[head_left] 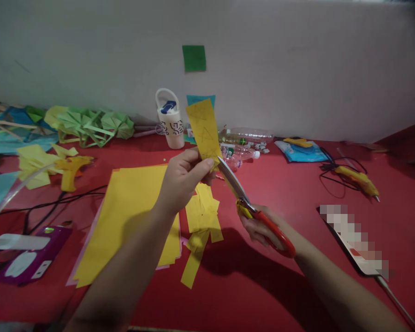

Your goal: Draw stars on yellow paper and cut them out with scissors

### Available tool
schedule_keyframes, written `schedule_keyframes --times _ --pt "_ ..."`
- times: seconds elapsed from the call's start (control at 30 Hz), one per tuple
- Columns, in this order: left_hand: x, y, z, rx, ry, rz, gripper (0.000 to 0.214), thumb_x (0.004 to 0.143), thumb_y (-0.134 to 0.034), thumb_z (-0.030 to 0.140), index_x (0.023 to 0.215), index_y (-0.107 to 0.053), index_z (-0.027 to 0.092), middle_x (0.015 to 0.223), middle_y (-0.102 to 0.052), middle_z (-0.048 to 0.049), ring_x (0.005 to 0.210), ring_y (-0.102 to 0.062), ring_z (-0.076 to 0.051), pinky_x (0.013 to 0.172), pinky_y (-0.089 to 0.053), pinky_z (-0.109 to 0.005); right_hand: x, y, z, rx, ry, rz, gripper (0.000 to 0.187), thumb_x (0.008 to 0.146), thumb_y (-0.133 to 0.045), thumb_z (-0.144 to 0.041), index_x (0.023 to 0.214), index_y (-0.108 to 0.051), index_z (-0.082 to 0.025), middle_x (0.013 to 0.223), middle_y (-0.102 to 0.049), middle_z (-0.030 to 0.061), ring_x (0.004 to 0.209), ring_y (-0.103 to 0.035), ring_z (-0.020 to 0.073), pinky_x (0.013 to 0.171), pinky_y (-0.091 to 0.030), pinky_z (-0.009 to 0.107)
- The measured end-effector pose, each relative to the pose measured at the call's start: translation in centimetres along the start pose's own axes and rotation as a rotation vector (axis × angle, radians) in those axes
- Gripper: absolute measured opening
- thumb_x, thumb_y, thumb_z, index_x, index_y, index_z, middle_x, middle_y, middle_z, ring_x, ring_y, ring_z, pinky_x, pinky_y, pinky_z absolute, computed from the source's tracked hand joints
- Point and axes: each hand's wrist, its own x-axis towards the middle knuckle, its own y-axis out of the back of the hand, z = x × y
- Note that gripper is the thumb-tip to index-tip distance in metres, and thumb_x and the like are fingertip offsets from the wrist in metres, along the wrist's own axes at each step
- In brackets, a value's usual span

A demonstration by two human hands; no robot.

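Observation:
Between the thumb and fingers of my left hand [186, 173] is a yellow paper strip [204, 127], held upright with star shapes drawn on it in pencil. My right hand [259, 226] grips a pair of scissors [271, 230] with red and yellow handles. The blade tips meet the strip's lower right edge, close to my left thumb. Below, yellow paper scraps [202, 216] lie loosely piled on the red table. Beside them a stack of yellow sheets [131, 212] rests over pink paper, partly covered by my left forearm.
A yellow glue gun [69, 173] and a purple power strip [38, 253] sit at left; another glue gun [359, 180] lies at right, near a phone-like device [352, 244] on a cable. Behind stand a white cup [173, 127], plastic bottles [249, 134] and green folded paper [90, 124].

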Motion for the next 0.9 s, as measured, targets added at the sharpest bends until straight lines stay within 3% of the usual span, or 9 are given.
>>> schedule_keyframes --times 0.37,0.57,0.77,0.9 --pt "0.07 0.35 0.10 0.039 0.003 -0.005 0.009 0.073 -0.064 0.026 0.068 -0.064 0.019 0.055 -0.059 0.0033 0.048 -0.055 -0.009 0.050 -0.047 -0.024 -0.22 0.08 0.22 -0.027 -0.032 0.053 0.047 0.092 -0.057 -0.063 0.073 -0.038 -0.024 0.059 -0.035 -0.0086 0.041 -0.028 0.0060 0.040 -0.026 0.023" --pt "0.11 0.07 -0.11 -0.042 0.113 -0.132 0.010 0.069 -0.066 0.027 0.065 -0.064 0.018 0.056 -0.063 0.0018 0.050 -0.056 -0.011 0.052 -0.048 -0.025 0.11 -0.01 0.85 -0.023 0.032 0.075 0.044 0.092 -0.057 -0.058 0.072 -0.039 -0.024 0.053 -0.038 -0.0089 0.038 -0.029 0.0067 0.038 -0.024 0.024" --pt "-0.01 0.22 0.02 -0.034 0.119 -0.134 0.012 0.066 -0.063 0.025 0.055 -0.064 0.020 0.053 -0.063 0.0007 0.052 -0.058 -0.012 0.055 -0.048 -0.027 0.09 -0.07 0.74 -0.078 0.059 0.119 0.043 0.091 -0.059 -0.057 0.072 -0.042 -0.023 0.055 -0.038 -0.0092 0.039 -0.029 0.0058 0.040 -0.026 0.023" --pt "0.03 0.40 0.11 -0.025 0.103 -0.143 0.019 0.071 -0.062 0.028 0.054 -0.064 0.020 0.052 -0.063 -0.0006 0.052 -0.058 -0.013 0.055 -0.047 -0.027 0.12 0.07 0.47 -0.102 0.033 0.114 0.045 0.089 -0.059 -0.061 0.072 -0.042 -0.023 0.057 -0.038 -0.0088 0.041 -0.031 0.0063 0.041 -0.030 0.023"
